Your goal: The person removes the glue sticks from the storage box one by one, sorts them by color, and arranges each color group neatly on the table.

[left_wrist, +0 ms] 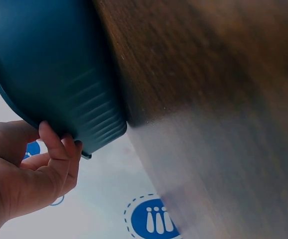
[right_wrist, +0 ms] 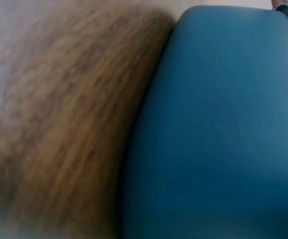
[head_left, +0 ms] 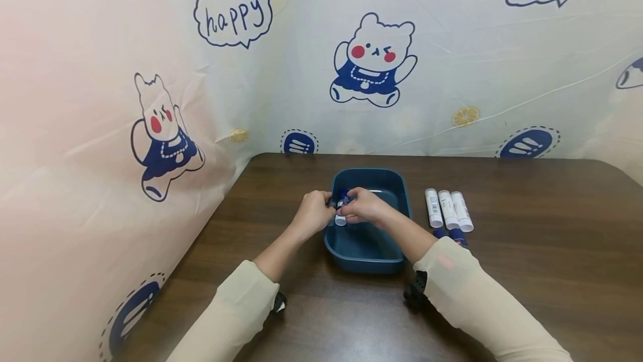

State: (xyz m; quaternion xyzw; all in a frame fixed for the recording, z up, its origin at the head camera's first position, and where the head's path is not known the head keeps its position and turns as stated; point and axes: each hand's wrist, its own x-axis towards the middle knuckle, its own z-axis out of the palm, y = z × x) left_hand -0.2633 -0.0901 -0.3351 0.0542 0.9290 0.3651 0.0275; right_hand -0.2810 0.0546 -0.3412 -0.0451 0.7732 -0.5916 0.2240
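Note:
A dark blue-green plastic basin [head_left: 369, 264] stands on the table. Over its left rim lies my left hand [head_left: 312, 212]; the left wrist view shows this hand [left_wrist: 32, 172] with its fingers bent against the basin's edge, gripping it. Inside the basin, near the left wall, is a small white tube [head_left: 340, 220] with dark blue showing at its far end. My right hand [head_left: 369, 206] reaches in from the right and pinches this tube, its fingertips hiding part of it. The right wrist view holds only the basin's outer wall [right_wrist: 218, 124] and table, not the hand.
Right of the basin, three white tubes [head_left: 449, 210] lie side by side on the brown wooden table [head_left: 542, 250]. Dark blue pieces [head_left: 458, 236] lie just nearer, partly behind the right forearm. A printed cloth [head_left: 291, 72] hangs behind and along the table's left edge.

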